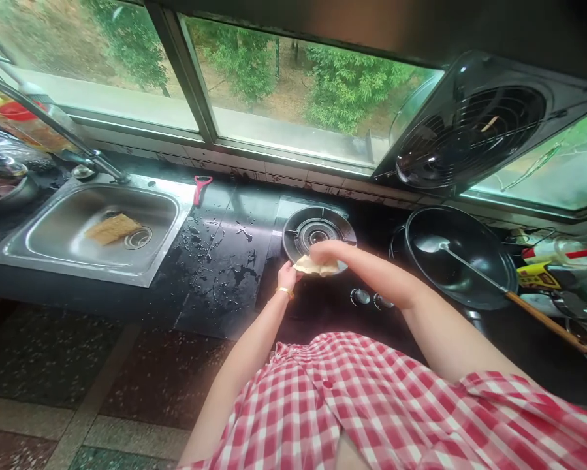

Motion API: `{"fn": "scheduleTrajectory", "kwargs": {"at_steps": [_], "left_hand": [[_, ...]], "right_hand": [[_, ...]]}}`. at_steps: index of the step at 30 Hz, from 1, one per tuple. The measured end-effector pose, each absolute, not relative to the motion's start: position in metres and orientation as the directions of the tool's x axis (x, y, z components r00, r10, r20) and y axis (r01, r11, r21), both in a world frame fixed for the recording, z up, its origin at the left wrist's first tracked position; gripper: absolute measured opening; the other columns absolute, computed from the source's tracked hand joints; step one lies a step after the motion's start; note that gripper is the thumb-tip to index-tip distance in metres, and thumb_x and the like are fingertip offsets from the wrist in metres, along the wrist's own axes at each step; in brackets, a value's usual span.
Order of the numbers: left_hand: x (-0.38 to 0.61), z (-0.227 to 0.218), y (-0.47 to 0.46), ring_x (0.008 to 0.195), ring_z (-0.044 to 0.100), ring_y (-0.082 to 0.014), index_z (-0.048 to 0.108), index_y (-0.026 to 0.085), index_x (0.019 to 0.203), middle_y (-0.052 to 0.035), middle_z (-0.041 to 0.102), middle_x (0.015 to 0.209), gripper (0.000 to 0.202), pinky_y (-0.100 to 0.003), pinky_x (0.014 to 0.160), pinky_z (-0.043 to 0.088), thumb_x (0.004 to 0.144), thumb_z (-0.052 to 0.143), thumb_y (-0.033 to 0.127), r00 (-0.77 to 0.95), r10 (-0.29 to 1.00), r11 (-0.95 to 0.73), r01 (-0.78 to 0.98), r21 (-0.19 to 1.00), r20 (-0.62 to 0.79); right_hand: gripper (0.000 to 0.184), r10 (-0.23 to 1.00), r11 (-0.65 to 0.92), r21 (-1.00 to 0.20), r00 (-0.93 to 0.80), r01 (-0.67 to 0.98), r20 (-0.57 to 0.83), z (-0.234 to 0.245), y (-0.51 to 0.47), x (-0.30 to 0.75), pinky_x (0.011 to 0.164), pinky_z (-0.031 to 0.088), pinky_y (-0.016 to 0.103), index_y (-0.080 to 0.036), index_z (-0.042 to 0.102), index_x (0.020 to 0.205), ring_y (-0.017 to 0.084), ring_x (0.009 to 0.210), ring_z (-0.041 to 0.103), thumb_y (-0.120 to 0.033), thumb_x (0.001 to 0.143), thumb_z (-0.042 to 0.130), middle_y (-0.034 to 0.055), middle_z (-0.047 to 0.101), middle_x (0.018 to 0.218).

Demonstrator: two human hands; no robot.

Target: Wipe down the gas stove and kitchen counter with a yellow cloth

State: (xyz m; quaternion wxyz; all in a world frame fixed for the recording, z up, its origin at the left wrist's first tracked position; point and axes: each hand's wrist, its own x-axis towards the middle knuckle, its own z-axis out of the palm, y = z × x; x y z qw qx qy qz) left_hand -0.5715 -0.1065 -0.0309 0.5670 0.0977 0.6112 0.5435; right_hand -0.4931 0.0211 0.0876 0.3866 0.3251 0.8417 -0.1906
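Observation:
My right hand is closed on a pale yellow cloth, pressed over the near edge of a round gas burner. The fingers are partly hidden behind the wrist and the cloth's folds. At the burner's near left edge is my left hand, with a gold bracelet at its wrist. Its fingers are bent together near the cloth's left corner and the burner's rim; exactly what they pinch is too small to tell.
A steel sink on the left contains a brown sponge-like pad. A pink peeler lies beside it on the wet black counter. To the right are stove knobs and a wok with a wooden-handled ladle.

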Motion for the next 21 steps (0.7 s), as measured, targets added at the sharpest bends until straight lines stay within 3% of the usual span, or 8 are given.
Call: {"fn": "scheduleTrajectory", "kwargs": {"at_steps": [2, 5, 7, 8, 12, 17, 21], "left_hand": [[-0.573, -0.031, -0.106, 0.052, 0.057, -0.0063, 0.066, 0.014, 0.098, 0.0004, 0.062, 0.061, 0.023, -0.017, 0.054, 0.047, 0.076, 0.06, 0.02, -0.339, 0.715, 0.426, -0.482, 0.766, -0.611], [-0.574, -0.033, -0.104, 0.052, 0.059, -0.0064, 0.064, 0.015, 0.094, 0.0016, 0.06, 0.061, 0.018, -0.017, 0.055, 0.047, 0.079, 0.061, 0.023, -0.329, 0.707, 0.461, -0.456, 0.761, -0.626], [-0.572, -0.035, -0.103, 0.053, 0.06, -0.0076, 0.061, 0.015, 0.095, 0.0023, 0.059, 0.061, 0.019, -0.019, 0.056, 0.049, 0.08, 0.061, 0.025, -0.336, 0.712, 0.467, -0.429, 0.773, -0.616], [-0.571, -0.036, -0.102, 0.053, 0.06, -0.0083, 0.06, 0.015, 0.096, 0.0029, 0.058, 0.06, 0.019, -0.02, 0.057, 0.05, 0.08, 0.061, 0.026, -0.346, 0.711, 0.469, -0.414, 0.78, -0.611], [-0.566, -0.042, -0.102, 0.052, 0.058, -0.0089, 0.055, 0.016, 0.094, 0.0042, 0.056, 0.06, 0.017, -0.024, 0.06, 0.053, 0.081, 0.06, 0.024, -0.369, 0.724, 0.433, -0.416, 0.8, -0.583], [-0.561, -0.05, -0.104, 0.053, 0.056, -0.0078, 0.053, 0.016, 0.093, 0.0045, 0.055, 0.064, 0.014, -0.025, 0.06, 0.053, 0.082, 0.059, 0.024, -0.378, 0.737, 0.364, -0.478, 0.8, -0.561], [-0.561, -0.051, -0.106, 0.053, 0.055, -0.0074, 0.054, 0.017, 0.099, 0.0039, 0.057, 0.068, 0.019, -0.025, 0.063, 0.054, 0.082, 0.058, 0.024, -0.372, 0.732, 0.371, -0.486, 0.791, -0.571]], "right_hand": [[0.023, 0.424, 0.676, -0.134, -0.532, 0.724, -0.733, 0.1, 0.045, -0.488, 0.067, 0.047, 0.025, -0.016, 0.073, 0.093, 0.018, 0.075, 0.066, -0.016, 0.08, 0.055, 0.0079, 0.073, 0.088], [0.036, 0.667, 0.573, -0.188, -0.587, 0.798, -0.459, 0.104, 0.076, -0.49, 0.068, 0.045, 0.023, -0.02, 0.066, 0.114, 0.017, 0.083, 0.065, -0.023, 0.091, 0.038, 0.0081, 0.071, 0.105], [0.038, 0.771, 0.556, -0.138, -0.571, 0.82, -0.283, 0.094, 0.087, -0.502, 0.074, 0.045, 0.027, -0.02, 0.065, 0.116, 0.021, 0.092, 0.064, -0.029, 0.093, 0.037, 0.0117, 0.069, 0.109], [0.037, 0.772, 0.581, -0.077, -0.579, 0.81, -0.262, 0.086, 0.089, -0.511, 0.078, 0.044, 0.029, -0.02, 0.065, 0.116, 0.024, 0.098, 0.063, -0.033, 0.092, 0.04, 0.0132, 0.068, 0.111], [0.038, 0.672, 0.708, 0.072, -0.639, 0.702, -0.375, 0.051, 0.09, -0.543, 0.088, 0.042, 0.04, -0.018, 0.064, 0.116, 0.03, 0.106, 0.059, -0.039, 0.086, 0.052, 0.0172, 0.066, 0.114], [0.034, 0.54, 0.815, 0.055, -0.721, 0.577, -0.435, 0.037, 0.11, -0.552, 0.092, 0.036, 0.044, -0.01, 0.065, 0.11, 0.032, 0.106, 0.058, -0.032, 0.086, 0.055, 0.0227, 0.067, 0.108], [0.029, 0.581, 0.797, 0.114, -0.701, 0.593, -0.414, 0.037, 0.132, -0.545, 0.093, 0.034, 0.046, -0.009, 0.066, 0.107, 0.033, 0.108, 0.057, -0.025, 0.09, 0.048, 0.0238, 0.067, 0.107]]}}
